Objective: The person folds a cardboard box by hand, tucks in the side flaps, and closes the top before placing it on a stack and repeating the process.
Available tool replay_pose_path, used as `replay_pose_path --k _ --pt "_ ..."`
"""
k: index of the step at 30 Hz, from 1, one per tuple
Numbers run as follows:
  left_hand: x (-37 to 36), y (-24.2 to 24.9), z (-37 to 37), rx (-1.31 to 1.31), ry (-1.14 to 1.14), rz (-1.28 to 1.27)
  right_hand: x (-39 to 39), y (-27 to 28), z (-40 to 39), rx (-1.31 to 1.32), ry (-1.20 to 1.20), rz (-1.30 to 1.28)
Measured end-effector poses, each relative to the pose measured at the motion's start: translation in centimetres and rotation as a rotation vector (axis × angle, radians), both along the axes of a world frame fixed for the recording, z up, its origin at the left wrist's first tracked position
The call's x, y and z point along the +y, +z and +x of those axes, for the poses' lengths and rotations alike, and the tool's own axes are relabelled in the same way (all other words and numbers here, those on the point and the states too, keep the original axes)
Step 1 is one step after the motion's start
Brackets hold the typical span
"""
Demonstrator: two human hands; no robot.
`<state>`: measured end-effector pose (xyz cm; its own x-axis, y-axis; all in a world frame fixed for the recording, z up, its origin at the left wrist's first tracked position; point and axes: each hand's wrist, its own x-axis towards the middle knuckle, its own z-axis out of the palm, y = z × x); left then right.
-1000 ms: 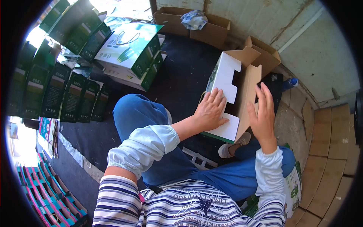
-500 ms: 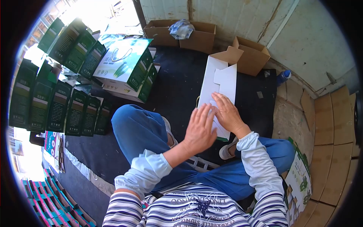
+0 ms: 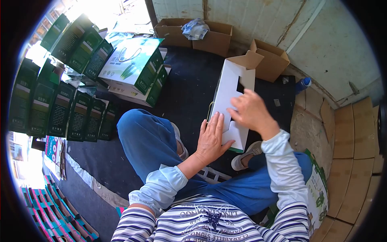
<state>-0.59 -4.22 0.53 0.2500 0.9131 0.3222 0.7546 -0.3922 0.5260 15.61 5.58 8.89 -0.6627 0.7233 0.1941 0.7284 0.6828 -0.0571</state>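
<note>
A long carton (image 3: 225, 86) with white inner flaps on top and a hint of green at its lower end lies in front of my crossed legs. Its far brown end flap (image 3: 246, 60) stands up. My left hand (image 3: 211, 135) rests on the near part of the white top, fingers stretched out. Over the right side of the top, my right hand (image 3: 254, 113) is curled beside a dark gap between the flaps. Whatever its fingers grip is hidden. A thin cord handle (image 3: 210, 109) shows along the carton's left side.
Green printed gift boxes (image 3: 131, 64) are stacked to the left, beside rows of standing green cartons (image 3: 60, 109). Open brown boxes (image 3: 215, 38) line the back wall. A blue bottle (image 3: 302, 84) stands at right, near stacked brown cartons (image 3: 342, 173). Pink-and-teal pieces (image 3: 56, 213) lie lower left.
My left hand has come down flat on the carton top. My right hand has lifted and curled, moving right. A dark gap has opened between the white flaps.
</note>
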Motion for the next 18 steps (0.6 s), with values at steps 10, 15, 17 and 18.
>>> replay_pose_path --k 10,15,17,18 --pt "-0.3 -1.0 0.9 0.183 -0.188 0.101 9.6 -1.0 5.9 0.532 -0.837 -0.783" --pt "0.0 -0.8 1.4 0.129 -0.293 0.077 15.9 -6.6 7.2 0.536 -0.735 -0.139" --pt "0.0 -1.0 1.6 0.138 -0.247 0.094 17.6 -7.0 8.7 0.563 -0.530 -0.075" --pt "-0.1 -0.6 1.6 0.115 -0.225 0.061 18.0 -7.0 9.0 0.575 -0.429 -0.045"
